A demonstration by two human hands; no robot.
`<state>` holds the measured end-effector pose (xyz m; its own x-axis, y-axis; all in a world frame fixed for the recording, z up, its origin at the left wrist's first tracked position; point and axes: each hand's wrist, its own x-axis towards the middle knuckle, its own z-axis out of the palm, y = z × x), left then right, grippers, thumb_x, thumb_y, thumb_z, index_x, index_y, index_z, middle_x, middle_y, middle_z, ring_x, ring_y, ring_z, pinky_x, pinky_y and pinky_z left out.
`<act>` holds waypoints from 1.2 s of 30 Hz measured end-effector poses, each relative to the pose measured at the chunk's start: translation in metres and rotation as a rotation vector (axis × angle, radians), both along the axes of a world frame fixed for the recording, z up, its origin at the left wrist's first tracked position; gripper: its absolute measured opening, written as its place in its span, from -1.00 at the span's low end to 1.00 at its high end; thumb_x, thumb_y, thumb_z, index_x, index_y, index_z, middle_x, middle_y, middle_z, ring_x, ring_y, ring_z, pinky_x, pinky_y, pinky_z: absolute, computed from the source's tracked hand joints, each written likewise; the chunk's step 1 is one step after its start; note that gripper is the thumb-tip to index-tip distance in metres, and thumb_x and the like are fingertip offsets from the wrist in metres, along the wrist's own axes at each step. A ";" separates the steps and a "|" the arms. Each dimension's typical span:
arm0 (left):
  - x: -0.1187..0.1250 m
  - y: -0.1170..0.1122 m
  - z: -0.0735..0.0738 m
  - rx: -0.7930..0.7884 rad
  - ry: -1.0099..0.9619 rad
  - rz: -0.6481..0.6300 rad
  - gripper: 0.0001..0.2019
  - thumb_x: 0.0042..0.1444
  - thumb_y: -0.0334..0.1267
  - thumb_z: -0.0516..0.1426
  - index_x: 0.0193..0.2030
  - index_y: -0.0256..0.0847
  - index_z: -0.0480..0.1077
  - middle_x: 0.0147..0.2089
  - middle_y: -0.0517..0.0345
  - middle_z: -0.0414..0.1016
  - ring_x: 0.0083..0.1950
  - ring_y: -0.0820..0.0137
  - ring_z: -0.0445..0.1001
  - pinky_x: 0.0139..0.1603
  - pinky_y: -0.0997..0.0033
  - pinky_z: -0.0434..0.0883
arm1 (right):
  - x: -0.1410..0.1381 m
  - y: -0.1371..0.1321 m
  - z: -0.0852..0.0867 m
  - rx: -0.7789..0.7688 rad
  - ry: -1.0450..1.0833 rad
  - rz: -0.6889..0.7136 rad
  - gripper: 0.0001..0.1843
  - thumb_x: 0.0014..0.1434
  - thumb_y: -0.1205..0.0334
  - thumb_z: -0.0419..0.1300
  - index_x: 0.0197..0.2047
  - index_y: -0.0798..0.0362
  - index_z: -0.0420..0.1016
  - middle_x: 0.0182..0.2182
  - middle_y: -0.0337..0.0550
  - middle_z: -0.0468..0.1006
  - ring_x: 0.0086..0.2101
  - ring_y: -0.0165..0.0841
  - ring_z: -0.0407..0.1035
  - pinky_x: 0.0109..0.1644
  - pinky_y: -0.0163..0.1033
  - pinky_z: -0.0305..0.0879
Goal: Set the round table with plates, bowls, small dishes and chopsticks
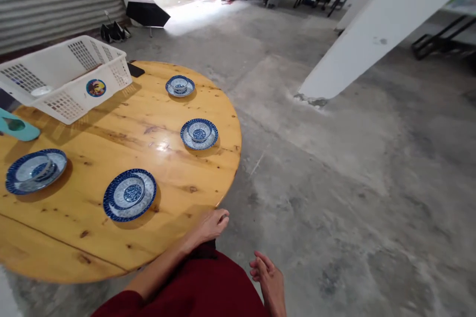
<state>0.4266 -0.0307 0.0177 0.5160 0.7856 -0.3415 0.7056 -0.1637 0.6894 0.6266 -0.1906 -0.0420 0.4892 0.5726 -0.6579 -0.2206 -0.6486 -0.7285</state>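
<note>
My left hand (214,224) is at the near right edge of a round wooden table (174,228), fingers curled in and nothing visible in them. Lower and to the right, my right hand (268,276) hangs over the floor, empty, its fingers loosely bent and apart. Nearest to my left hand is a blue-and-white plate (112,210) with a small bowl (133,192) on it. Similar bowl-and-plate sets stand around the table: a plate (213,139) at the right, another plate (190,90) farther back, and a third plate (15,181) at the left.
A white plastic basket (70,104) stands at the table's back left, with a dark flat object (136,70) beside it. A turquoise object (22,129) lies at the left. Beyond are a slanting white pillar (334,69), a black umbrella (148,14) and people at a far table.
</note>
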 end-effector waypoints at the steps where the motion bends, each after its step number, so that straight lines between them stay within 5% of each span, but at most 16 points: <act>1: 0.011 0.011 0.001 0.001 -0.001 0.026 -0.68 0.36 -0.22 -0.03 -0.01 -0.13 0.56 -0.20 0.11 0.65 -0.17 0.31 0.57 -0.11 0.42 0.37 | 0.016 0.009 0.002 -0.008 0.001 0.012 -0.21 -0.29 -0.36 0.39 -0.17 0.12 0.57 -0.56 -0.18 0.58 -0.58 -0.33 0.41 -0.50 -0.24 0.31; 6: 0.058 0.057 0.016 -0.025 0.053 0.043 -0.67 0.37 -0.21 -0.02 0.06 -0.13 0.54 -0.15 0.09 0.67 -0.11 0.27 0.60 -0.10 0.40 0.37 | 0.088 0.049 0.009 -0.007 -0.057 -0.027 -0.25 -0.28 -0.31 0.41 -0.16 0.11 0.57 -0.52 -0.16 0.60 -0.55 -0.31 0.42 -0.47 -0.21 0.35; 11: 0.090 0.087 0.030 -0.025 0.066 0.015 -0.67 0.38 -0.21 -0.02 0.08 -0.13 0.53 -0.01 0.05 0.69 0.01 0.24 0.61 -0.03 0.38 0.39 | 0.118 0.093 0.011 -0.011 -0.040 -0.086 -0.24 -0.28 -0.31 0.40 -0.13 0.11 0.55 -0.49 -0.16 0.62 -0.53 -0.29 0.46 -0.43 -0.19 0.40; 17: 0.141 0.115 0.035 -0.032 0.097 0.061 -0.66 0.38 -0.22 -0.04 0.07 -0.10 0.54 -0.08 0.08 0.70 -0.05 0.24 0.63 -0.07 0.38 0.39 | 0.147 0.177 0.016 0.031 0.048 0.203 -0.31 -0.28 -0.28 0.39 -0.20 0.09 0.58 -0.56 -0.22 0.58 -0.59 -0.35 0.40 -0.51 -0.27 0.30; 29: 0.261 0.194 0.061 -0.039 0.214 0.323 -0.62 0.37 -0.22 -0.05 0.13 -0.10 0.52 -0.02 0.07 0.69 0.01 0.24 0.62 -0.03 0.38 0.39 | 0.303 0.341 0.027 0.178 0.024 0.380 -0.38 -0.20 -0.17 0.31 -0.16 0.12 0.55 -0.54 -0.21 0.59 -0.57 -0.35 0.40 -0.49 -0.25 0.32; 36: 0.290 0.223 0.061 -0.045 0.226 0.418 -0.66 0.33 -0.22 -0.01 0.06 -0.06 0.56 -0.12 0.12 0.68 -0.10 0.27 0.61 -0.12 0.41 0.35 | 0.316 0.394 0.020 0.165 0.090 0.503 -0.37 -0.19 -0.18 0.30 -0.15 0.13 0.56 -0.54 -0.22 0.59 -0.56 -0.34 0.40 -0.46 -0.26 0.30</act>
